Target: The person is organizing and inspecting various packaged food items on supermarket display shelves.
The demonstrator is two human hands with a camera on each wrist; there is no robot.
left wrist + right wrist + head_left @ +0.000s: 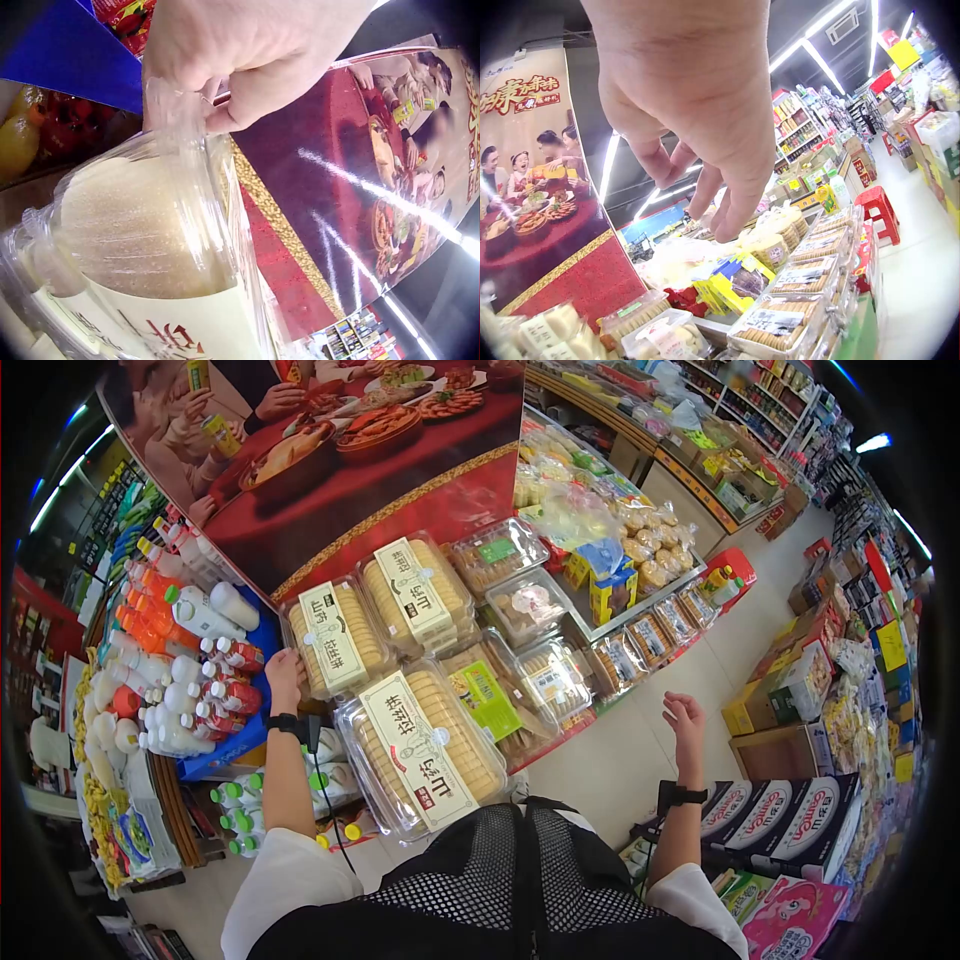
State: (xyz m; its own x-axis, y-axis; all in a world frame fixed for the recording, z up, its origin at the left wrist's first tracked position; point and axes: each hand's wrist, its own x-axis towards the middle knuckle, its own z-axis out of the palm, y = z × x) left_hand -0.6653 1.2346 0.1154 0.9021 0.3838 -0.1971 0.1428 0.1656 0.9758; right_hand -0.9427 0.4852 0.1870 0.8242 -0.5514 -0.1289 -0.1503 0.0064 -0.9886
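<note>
At the left end of a stacked display, my left hand (286,678) pinches the edge of a clear plastic box of biscuits (338,638) with a cream paper label. In the left wrist view, thumb and fingers grip the bent plastic rim of this biscuit box (142,225). Two similar boxes lie close by: a biscuit box (415,595) to its right and a larger-looking one (420,750) nearer my body. My right hand (686,725) hangs over the aisle, holding nothing, its fingers loosely bent; in the right wrist view it hovers before packaged biscuits (784,322).
A large poster board (370,480) stands behind the boxes. Bottles (225,680) crowd a blue crate at the left. Smaller clear packs (530,605) and a metal-edged tray (600,630) extend right. Cartons (780,815) stand right of the aisle; a red stool (879,214) is farther back.
</note>
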